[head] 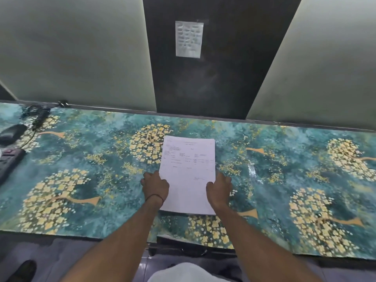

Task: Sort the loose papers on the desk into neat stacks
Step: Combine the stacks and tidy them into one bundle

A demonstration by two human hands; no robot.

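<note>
A stack of white printed papers [188, 169] lies squared up in the middle of the desk [91, 159], which is covered in a teal sheet with yellow flower trees. My left hand [155, 187] holds the stack's left edge, fingers curled under it, a dark thread round the wrist. On the right edge my right hand [219, 190] grips the same stack in the same way. Both hands sit at the lower half of the stack.
A dark keyboard [9, 162], a black mouse [12, 134] and coiled cables [37, 115] lie at the desk's far left. A sheet of paper [189, 39] is stuck on the dark wall panel behind. A drawer handle [193, 251] shows under the desk's front edge.
</note>
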